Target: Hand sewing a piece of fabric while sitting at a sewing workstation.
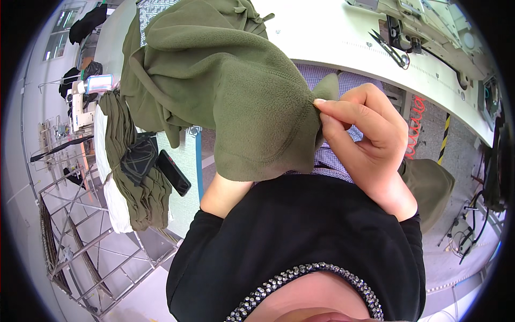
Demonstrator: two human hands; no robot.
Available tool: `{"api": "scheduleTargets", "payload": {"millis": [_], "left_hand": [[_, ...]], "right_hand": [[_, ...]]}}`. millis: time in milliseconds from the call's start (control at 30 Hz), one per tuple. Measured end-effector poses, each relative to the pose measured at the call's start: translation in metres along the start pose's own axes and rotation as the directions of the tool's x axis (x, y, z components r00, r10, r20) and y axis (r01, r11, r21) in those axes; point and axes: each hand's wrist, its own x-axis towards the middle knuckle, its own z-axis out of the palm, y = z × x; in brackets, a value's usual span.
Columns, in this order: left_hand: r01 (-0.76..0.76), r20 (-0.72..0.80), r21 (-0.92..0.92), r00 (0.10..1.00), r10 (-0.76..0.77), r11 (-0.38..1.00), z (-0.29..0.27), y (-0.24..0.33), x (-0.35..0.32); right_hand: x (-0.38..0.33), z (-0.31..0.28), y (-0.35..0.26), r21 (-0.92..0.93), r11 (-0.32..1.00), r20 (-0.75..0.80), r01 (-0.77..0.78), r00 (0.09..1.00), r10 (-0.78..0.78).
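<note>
An olive-green fleece garment with curved stitched seams hangs over the table's front edge and in front of me. My right hand is closed, pinching the fleece at its seam between thumb and index finger. A small flap of the same cloth sticks up behind the fingertips. Of my left arm only the forearm shows; it runs up beneath the fleece, which hides my left hand and its fingers. The rest of the garment lies bunched on the table to the left.
Black scissors lie on the white table, near a sewing machine. On the left, a side table bears stacked olive pieces, a dark folded cloth and a phone. A red coiled hose hangs at right.
</note>
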Motion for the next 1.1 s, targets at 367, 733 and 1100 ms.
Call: {"api": "scheduleTargets", "payload": {"millis": [367,733,1100], "left_hand": [[0.038,-0.046,0.03,0.998,-0.036,0.999,0.001,0.002,-0.002],[0.01,-0.098,0.156,0.995,0.006,0.988,0.007,0.006,-0.004],[0.045,0.003,-0.004,0.999,-0.045,0.999,0.006,0.008,0.001]], "right_hand": [[0.001,0.0,-0.001,-0.014,1.0,0.004,0.007,1.0,-0.007],[0.002,0.001,-0.001,0.021,1.0,0.001,-0.022,1.0,0.022],[0.004,0.005,0.003,0.107,0.992,-0.038,-0.074,0.996,0.078]]}}
